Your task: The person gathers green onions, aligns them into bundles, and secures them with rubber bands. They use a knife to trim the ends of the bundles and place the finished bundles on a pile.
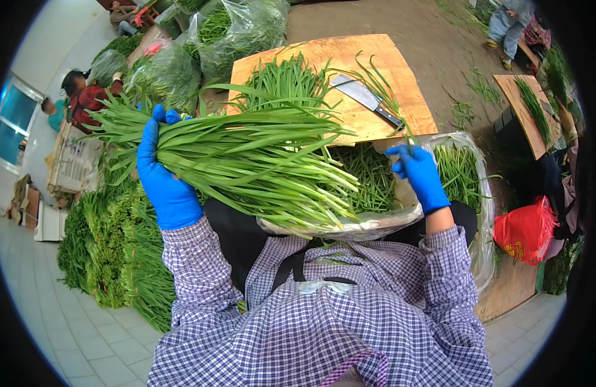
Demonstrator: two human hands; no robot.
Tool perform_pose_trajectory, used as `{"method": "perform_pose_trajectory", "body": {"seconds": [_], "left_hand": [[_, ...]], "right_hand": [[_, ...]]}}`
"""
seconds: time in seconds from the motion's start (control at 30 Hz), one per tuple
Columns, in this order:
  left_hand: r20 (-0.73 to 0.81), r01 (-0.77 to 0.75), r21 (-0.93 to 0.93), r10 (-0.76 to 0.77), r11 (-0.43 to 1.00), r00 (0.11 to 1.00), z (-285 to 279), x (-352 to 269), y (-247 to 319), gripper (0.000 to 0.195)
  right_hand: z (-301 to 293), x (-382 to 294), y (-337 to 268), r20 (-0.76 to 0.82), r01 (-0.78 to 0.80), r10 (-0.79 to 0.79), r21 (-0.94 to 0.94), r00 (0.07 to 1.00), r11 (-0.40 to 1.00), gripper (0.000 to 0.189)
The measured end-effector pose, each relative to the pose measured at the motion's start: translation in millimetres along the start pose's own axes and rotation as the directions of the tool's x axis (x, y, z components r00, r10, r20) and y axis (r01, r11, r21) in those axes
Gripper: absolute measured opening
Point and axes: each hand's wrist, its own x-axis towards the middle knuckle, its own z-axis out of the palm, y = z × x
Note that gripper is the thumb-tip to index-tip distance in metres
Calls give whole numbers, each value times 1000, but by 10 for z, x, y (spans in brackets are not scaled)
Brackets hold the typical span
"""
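My left hand (162, 179), in a blue glove, grips a thick bunch of garlic chives (249, 159) near its leafy end. The pale stem ends fan out to the right above my lap. In my right hand (420, 171), also gloved in blue, the fingertips pinch a few loose chive strands (386, 89), whose leaves trail over the wooden board (365, 53). On that board a cleaver (360, 94) lies with its black handle towards me, partly under the strands. Left of the blade rests another pile of chives (288, 84), partly hidden by the held bunch.
Below the board is a plastic-lined container (360, 181) of green trimmings; more chives (455, 169) lie in plastic at its right. Tied green bundles (119, 246) are stacked at left, full clear bags (244, 38) behind. A red bag (522, 232) stands right. Other people work nearby.
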Motion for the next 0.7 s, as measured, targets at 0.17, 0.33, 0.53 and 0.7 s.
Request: {"method": "perform_pose_trajectory", "body": {"seconds": [0.17, 0.33, 0.53, 0.7], "left_hand": [[119, -4, 19, 2, 1000, 993, 65, -77, -340, 30], [93, -42, 52, 37, 998, 995, 108, -103, -301, 29], [119, -101, 13, 99, 995, 988, -19, -44, -107, 29], [62, -136, 48, 133, 990, 989, -6, -102, -305, 28]], "right_hand": [[461, -307, -385, 292, 215, -236, 103, 927, 971, 38], [660, -173, -283, 85, 49, -38, -124, 996, 991, 32], [253, -349, -122, -43, -32, 19, -332, 999, 943, 35], [561, -705, -538, 107, 232, -215, -189, 971, 954, 36]]}}
